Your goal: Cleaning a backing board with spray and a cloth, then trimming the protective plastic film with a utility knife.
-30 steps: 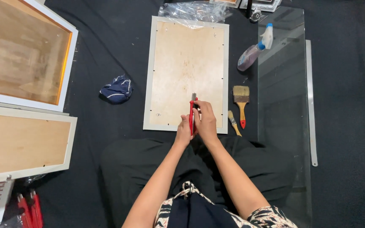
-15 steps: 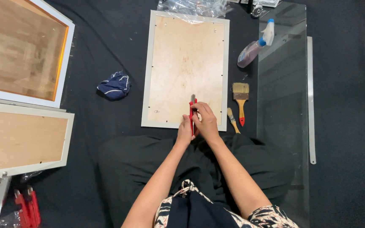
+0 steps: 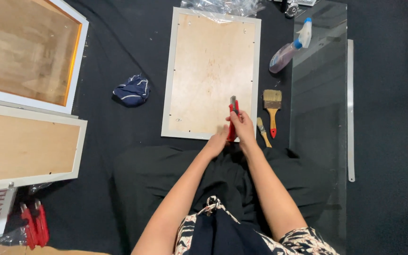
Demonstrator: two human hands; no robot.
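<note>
Both hands meet at the near edge of a white-framed panel (image 3: pixel 212 71) that lies back-up on the black floor covering (image 3: pixel 119 141), showing its bare plywood backing. The right hand (image 3: pixel 242 128) is closed around a red utility knife (image 3: pixel 233 118), held roughly upright with its grey blade end pointing away from the person, over the lower right part of the backing. The left hand (image 3: pixel 218 141) sits just beside the right one and touches the lower end of the knife; whether its fingers are curled fully around the handle cannot be told.

Just right of the hands lie 2 brushes: a wide paintbrush (image 3: pixel 272 109) with a red-and-yellow handle, and a smaller yellow-handled tool (image 3: pixel 262 131) beside it. A spray bottle (image 3: pixel 288 48) with a blue-and-white head lies near the upper right corner of the panel, partly on a clear glass sheet (image 3: pixel 319 118). A long metal ruler (image 3: pixel 351 108) lies along the far side of the glass. A crumpled dark blue cloth (image 3: pixel 131 90) lies left of the panel. 2 further framed boards (image 3: pixel 24 94) lie at the left edge.
</note>
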